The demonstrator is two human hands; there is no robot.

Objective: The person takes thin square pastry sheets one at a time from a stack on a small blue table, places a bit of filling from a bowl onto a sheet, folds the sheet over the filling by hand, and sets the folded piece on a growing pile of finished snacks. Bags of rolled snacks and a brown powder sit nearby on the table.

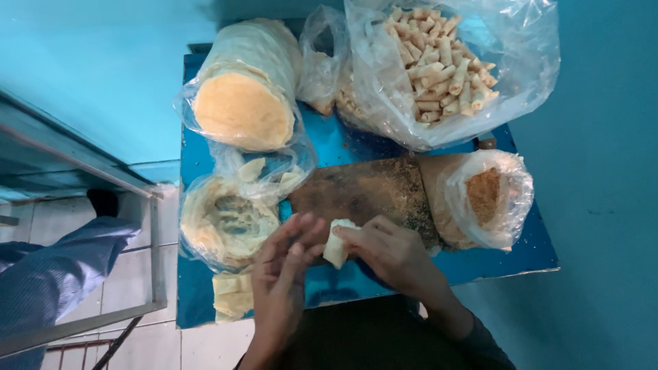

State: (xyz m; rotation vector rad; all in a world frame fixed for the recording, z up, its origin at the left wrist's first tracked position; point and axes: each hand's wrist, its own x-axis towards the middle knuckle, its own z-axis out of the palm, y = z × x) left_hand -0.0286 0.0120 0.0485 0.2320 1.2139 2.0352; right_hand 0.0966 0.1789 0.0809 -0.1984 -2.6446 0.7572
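Both hands meet low over the near edge of the blue tabletop: the right hand is closed in a pinch on a small pale roll of wrapper, thumb and fingertips gripping its upper end, while the left hand is held half spread, its fingertips laid against the roll's left side without closing round it. The roll is thus held just above the tabletop between the two hands, apart from the other food. Judged from this grip, the thin wrapper could tear or come unrolled if it is squeezed too hard, and any filling inside could be pressed out of the open end; what it contains cannot be seen. Just left of the left hand, a few cut pale wrapper pieces lie at the tabletop's edge, where they could be brushed off by the wrist. Behind them an open bag of torn wrapper sheets is set, and beyond the hands a worn wooden board dusted with crumbs. To its right a clear bag of brown crumbs lies on its side, mouth open, so a nudge could spill it. Farther back a wrapped stack of round sheets and a large bag of finished rolls crowd the far side.
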